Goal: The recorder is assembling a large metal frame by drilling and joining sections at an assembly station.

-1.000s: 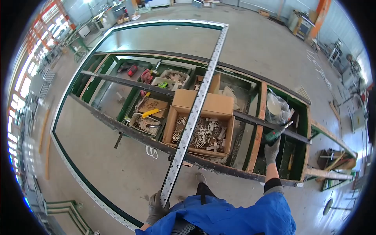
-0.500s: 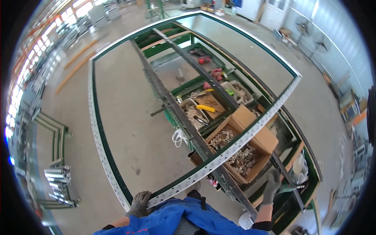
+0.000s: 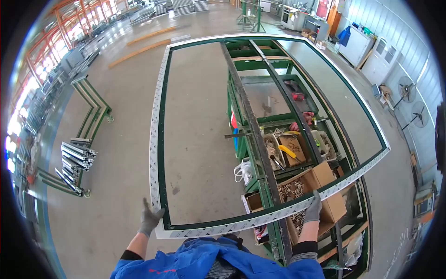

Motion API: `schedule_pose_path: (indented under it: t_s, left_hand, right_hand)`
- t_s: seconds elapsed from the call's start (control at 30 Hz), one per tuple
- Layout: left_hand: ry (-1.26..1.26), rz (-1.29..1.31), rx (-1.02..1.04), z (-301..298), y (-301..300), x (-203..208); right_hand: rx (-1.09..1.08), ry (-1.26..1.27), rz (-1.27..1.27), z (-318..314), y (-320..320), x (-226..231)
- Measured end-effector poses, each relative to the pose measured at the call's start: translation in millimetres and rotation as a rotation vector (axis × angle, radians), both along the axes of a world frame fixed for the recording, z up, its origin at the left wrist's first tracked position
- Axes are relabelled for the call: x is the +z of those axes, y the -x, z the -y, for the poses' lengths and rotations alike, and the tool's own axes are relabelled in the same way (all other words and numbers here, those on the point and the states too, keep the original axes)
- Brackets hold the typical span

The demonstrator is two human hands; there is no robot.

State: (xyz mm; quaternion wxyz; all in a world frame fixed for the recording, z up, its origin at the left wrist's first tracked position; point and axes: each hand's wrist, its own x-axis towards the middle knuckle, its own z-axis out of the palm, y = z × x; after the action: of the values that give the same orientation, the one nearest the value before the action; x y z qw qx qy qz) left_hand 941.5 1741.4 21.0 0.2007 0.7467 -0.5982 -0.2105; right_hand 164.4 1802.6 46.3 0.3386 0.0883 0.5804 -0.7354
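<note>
A large rectangular window frame (image 3: pixel 155 135), dark green inside with white patterned film along its outer edge, lies across a green workbench. My left hand (image 3: pixel 149 219), in a grey glove, is beside the frame's near left corner. Its fingers are spread and its thumb is at the frame's edge. On the near rail, my gloved right hand (image 3: pixel 314 209) grips the frame, fingers over the top. Beneath that rail an open cardboard box (image 3: pixel 332 211) holds many small metal pieces, partly hidden by the rail and the hand.
The green workbench (image 3: pixel 260 179) carries trays, a yellow-handled tool (image 3: pixel 289 152) and a red tool (image 3: pixel 297 96). At left stands a green rack (image 3: pixel 95 121) near stacked metal profiles (image 3: pixel 76 158). Fans (image 3: pixel 418 114) stand by the right wall; orange beams (image 3: pixel 139 52) lie on the floor.
My right hand has moved from the bench's right side onto the near rail. My left hand has loosened from the corner and spread its fingers. The view has turned, shifting the frame rightward.
</note>
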Motion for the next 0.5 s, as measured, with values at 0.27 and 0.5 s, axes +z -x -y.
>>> schedule_pose_path:
  t_s: [0.27,0.5]
  left_hand:
    - [-0.117,-0.392,0.112,68.2,14.4,65.5]
    - [-0.047,-0.408,-0.030,134.7,-146.9,76.1]
  right_hand:
    - [0.130,-0.052,-0.109,-39.4,-36.9,15.7]
    - [0.049,-0.036,0.072,-47.3,-185.9,24.8]
